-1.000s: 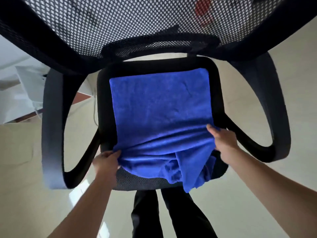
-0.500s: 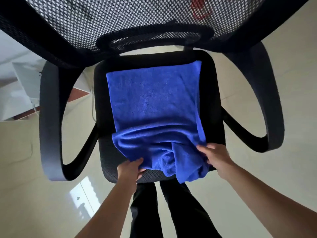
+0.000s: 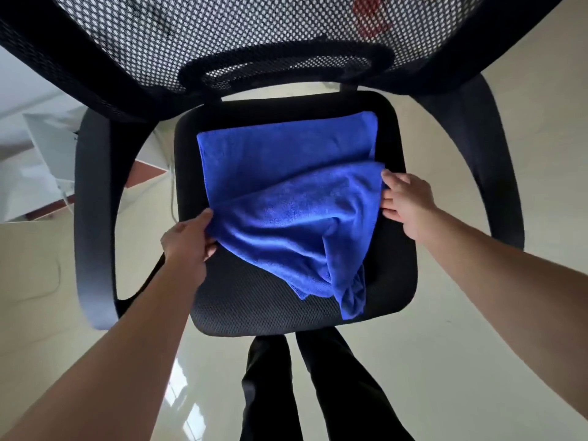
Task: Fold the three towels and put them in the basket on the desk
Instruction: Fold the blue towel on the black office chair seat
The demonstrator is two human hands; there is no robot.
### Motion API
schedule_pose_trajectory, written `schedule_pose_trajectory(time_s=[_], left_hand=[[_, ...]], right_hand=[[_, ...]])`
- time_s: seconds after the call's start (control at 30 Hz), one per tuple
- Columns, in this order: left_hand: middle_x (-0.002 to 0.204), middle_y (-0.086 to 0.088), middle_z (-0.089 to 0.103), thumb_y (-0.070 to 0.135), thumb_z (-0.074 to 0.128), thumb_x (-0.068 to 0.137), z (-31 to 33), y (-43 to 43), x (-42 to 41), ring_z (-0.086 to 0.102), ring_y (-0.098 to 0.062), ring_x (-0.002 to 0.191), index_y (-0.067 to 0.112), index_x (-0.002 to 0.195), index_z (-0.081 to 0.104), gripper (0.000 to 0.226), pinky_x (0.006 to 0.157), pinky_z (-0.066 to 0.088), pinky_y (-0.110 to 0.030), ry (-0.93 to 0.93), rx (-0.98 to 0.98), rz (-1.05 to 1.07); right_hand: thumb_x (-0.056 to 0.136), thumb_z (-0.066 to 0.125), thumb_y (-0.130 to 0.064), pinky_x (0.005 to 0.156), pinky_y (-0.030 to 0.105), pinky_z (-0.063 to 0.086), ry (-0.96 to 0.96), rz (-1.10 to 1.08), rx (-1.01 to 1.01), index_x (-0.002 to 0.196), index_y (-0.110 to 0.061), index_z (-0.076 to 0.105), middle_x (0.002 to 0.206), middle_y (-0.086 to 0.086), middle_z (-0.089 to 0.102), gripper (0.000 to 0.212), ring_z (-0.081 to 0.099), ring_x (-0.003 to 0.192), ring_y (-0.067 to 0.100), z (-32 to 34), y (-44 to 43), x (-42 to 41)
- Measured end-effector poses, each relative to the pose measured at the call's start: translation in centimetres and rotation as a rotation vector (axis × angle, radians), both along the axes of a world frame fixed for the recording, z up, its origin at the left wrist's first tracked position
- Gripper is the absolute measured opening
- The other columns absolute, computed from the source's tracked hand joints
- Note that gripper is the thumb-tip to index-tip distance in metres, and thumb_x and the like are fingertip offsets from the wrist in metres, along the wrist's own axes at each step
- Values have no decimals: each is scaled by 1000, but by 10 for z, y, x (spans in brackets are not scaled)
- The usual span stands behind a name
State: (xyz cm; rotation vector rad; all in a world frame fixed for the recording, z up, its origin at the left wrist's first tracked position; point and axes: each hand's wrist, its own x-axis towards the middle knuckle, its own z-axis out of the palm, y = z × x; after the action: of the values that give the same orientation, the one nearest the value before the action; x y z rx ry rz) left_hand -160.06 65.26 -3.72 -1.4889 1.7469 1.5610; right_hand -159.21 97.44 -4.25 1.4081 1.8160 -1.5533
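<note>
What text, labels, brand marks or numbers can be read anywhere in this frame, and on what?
None can be read.
Blue towel: no tag or print visible.
Chair seat and mesh backrest: no brand mark visible.
Red shape behind the mesh: too blurred to tell if it bears text.

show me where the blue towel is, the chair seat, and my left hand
blue towel (image 3: 286, 218), head view, on the lifted near layer.
chair seat (image 3: 254, 300), head view, on bare mesh near the front edge.
left hand (image 3: 187, 240), head view, on the back of the hand.

Bare forearms, no sleeves; black trousers (image 3: 318, 393).
</note>
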Motion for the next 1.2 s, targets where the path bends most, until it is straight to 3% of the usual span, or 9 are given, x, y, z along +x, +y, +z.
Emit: schedule_pose_trajectory(time_s=[0.13, 0.27, 0.5, 0.73, 0.8, 0.93, 1.0, 1.07, 1.2], left_hand=[[74, -4, 66, 28, 74, 82, -5, 22, 49, 59, -13, 57, 15, 82, 62, 18, 50, 41, -25, -103, 129, -14], [74, -8, 66, 22, 75, 81, -14, 56, 94, 61, -19, 66, 10, 84, 61, 19, 50, 45, -25, -217, 253, -11], [63, -7, 51, -2, 54, 77, -14, 47, 77, 47, -18, 53, 7, 69, 55, 12, 51, 41, -27, -92, 161, 113], [67, -2, 56, 8, 57, 80, 1, 19, 13, 51, -17, 58, 14, 81, 56, 6, 58, 46, -27, 56, 198, 78], [69, -3, 57, 15, 65, 81, 1, 20, -8, 50, -16, 54, 13, 90, 58, 12, 56, 47, -27, 76, 173, 75], [62, -5, 54, 29, 76, 77, -6, 27, 1, 47, -16, 47, 15, 66, 50, 31, 51, 44, -27, 112, 17, 74], [64, -9, 59, 39, 81, 67, -14, 31, 29, 53, -19, 54, 18, 60, 50, 38, 56, 42, -33, 89, -37, 23], [71, -11, 65, 40, 85, 64, -19, 39, 60, 58, -20, 61, 18, 68, 56, 36, 58, 44, -34, -20, -6, -51], [83, -13, 70, 18, 81, 73, -35, 57, 93, 66, -24, 66, 20, 88, 56, 30, 59, 50, -31, -86, 31, -132]], right_hand=[[87, 65, -44, 75, 32, 48, -117, -18, -92, 92, -25, 62, 93, 1, 67, 20, 63, 82, 17, -1, -19, 52], [85, 71, -25, 69, 30, 49, -158, -5, -240, 90, -16, 68, 91, 5, 70, 10, 64, 80, 17, -11, -50, 100], [86, 67, -33, 74, 41, 48, -128, -210, 127, 70, -20, 61, 84, 8, 60, 22, 55, 78, 22, -13, -18, 105], [94, 57, -27, 47, 23, 30, 148, 81, 276, 86, 8, 59, 65, 6, 40, 36, 33, 58, 14, 0, -13, 34], [95, 57, -29, 50, 26, 31, 173, 68, 279, 90, 12, 57, 67, 7, 36, 41, 31, 58, 15, -3, -17, 11], [88, 59, -44, 60, 34, 32, 107, 85, 231, 67, -13, 51, 65, 7, 36, 39, 34, 64, 19, -13, -20, 10], [88, 61, -42, 54, 29, 30, 83, 189, 269, 64, -7, 51, 61, 8, 40, 43, 38, 60, 17, -11, -23, 30], [85, 67, -38, 48, 27, 24, 47, 262, 274, 61, 1, 49, 58, 10, 42, 49, 38, 57, 16, -13, -28, 61], [74, 77, -34, 54, 29, 32, -173, 377, 125, 50, -14, 44, 54, 7, 45, 45, 44, 56, 17, -31, -42, 113]])
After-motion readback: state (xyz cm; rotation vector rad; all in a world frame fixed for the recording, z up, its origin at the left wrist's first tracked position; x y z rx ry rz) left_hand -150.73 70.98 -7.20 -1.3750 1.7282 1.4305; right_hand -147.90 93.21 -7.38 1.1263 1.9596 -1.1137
